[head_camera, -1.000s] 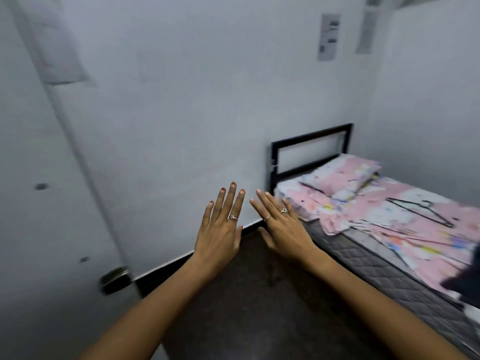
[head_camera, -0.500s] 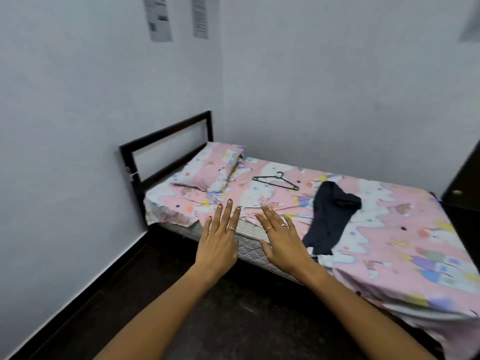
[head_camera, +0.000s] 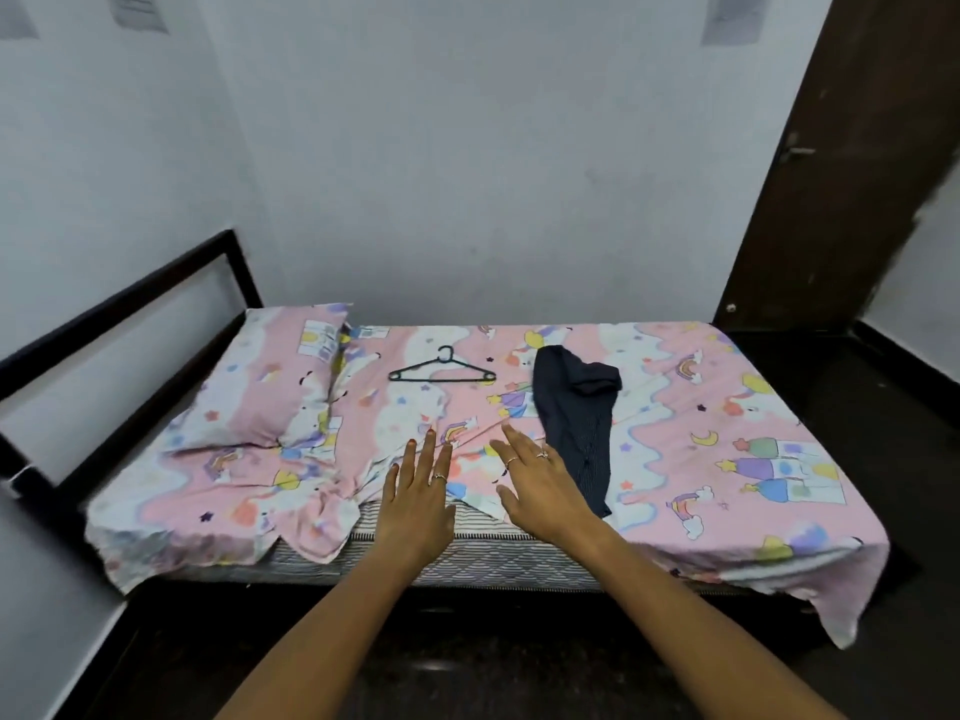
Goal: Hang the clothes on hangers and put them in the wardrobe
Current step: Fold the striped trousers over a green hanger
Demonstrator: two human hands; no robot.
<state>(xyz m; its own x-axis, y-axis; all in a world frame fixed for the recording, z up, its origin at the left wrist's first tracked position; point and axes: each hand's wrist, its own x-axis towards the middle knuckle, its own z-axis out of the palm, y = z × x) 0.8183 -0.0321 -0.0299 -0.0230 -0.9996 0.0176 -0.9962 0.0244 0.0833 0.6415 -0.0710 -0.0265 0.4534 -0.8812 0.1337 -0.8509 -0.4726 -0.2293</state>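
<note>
Since a moment ago the view swings from wall and headboard to face the bed point(head_camera: 779, 543) squarely, so both task items are now in reach. Dark garment point(head_camera: 574, 433) lies crumpled, probably a shirt, just beyond the right hand point(head_camera: 540, 485). Hanger point(head_camera: 441, 370) lies flat, farther past the left hand point(head_camera: 418, 498). Each grip is spread, holding nothing.

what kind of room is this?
Most likely a small bedroom: a single bed with a dark headboard, a pillow, and a hanger and dark garment lying on the sheet. Brown door at right, possibly a wardrobe's.
</note>
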